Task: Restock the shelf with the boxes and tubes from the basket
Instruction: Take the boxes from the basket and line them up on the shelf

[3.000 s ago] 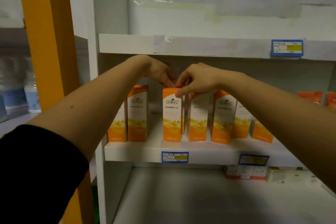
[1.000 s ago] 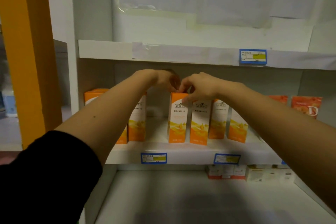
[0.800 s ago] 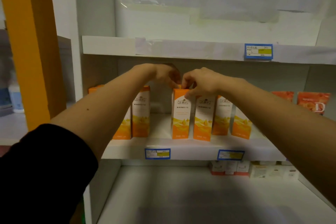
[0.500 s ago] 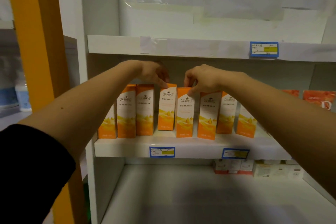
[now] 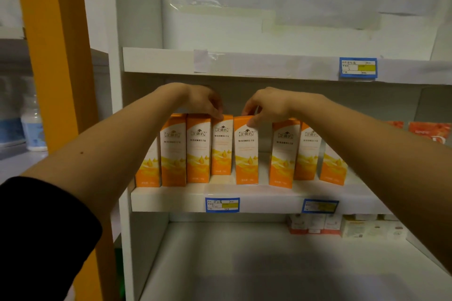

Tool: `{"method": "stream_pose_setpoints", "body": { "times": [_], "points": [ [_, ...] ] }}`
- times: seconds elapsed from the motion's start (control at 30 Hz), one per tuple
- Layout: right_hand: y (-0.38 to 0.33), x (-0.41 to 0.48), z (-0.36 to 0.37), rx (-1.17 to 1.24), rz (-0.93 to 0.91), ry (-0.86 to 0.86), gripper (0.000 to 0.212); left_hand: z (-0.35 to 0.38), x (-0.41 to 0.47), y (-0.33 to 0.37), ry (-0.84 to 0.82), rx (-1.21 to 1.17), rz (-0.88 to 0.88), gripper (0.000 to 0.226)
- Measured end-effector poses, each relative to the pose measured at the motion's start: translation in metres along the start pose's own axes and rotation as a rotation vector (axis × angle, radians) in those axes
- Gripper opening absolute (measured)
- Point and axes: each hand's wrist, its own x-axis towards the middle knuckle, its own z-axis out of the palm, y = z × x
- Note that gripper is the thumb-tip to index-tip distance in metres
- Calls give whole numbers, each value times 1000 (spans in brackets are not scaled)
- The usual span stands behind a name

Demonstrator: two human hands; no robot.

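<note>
Several tall orange-and-white boxes stand in a row on the middle white shelf (image 5: 269, 199). My left hand (image 5: 204, 101) pinches the top of one box (image 5: 221, 146) in the left group. My right hand (image 5: 265, 105) grips the top of the neighbouring box (image 5: 245, 151), which stands a little forward of it. A gap separates this box from further boxes (image 5: 283, 154) on the right. No basket is in view.
An upper shelf edge (image 5: 269, 65) hangs just above my hands. The lower shelf (image 5: 244, 264) holds small white and red boxes (image 5: 314, 223) at the back right. An orange post (image 5: 56, 56) stands at the left, with bottles (image 5: 33, 122) behind it. Orange packets (image 5: 429, 131) sit far right.
My hands have drawn apart. The left hand slid its box leftwards against the left group, and the right-hand box moved left too, leaving a gap to the boxes on the right.
</note>
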Motion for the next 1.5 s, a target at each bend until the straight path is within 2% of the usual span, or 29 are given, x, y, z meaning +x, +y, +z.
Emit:
{"method": "stream_pose_setpoints", "body": {
  "times": [0.37, 0.7, 1.1, 1.5],
  "points": [
    [-32, 25, 12, 72, -8, 70, 38, -9, 0, -8, 140, 60, 6, 35],
    [-10, 7, 7, 119, -2, 157, 48, -6, 9, 16, 190, 83, 94, 34],
    [53, -49, 2, 47, 164, 144, 39, 22, 31, 87, 92, -74, 364, 31],
    [59, -57, 8, 72, 149, 143, 37, 25, 50, 99, 78, -86, 277, 28]
  ]
}}
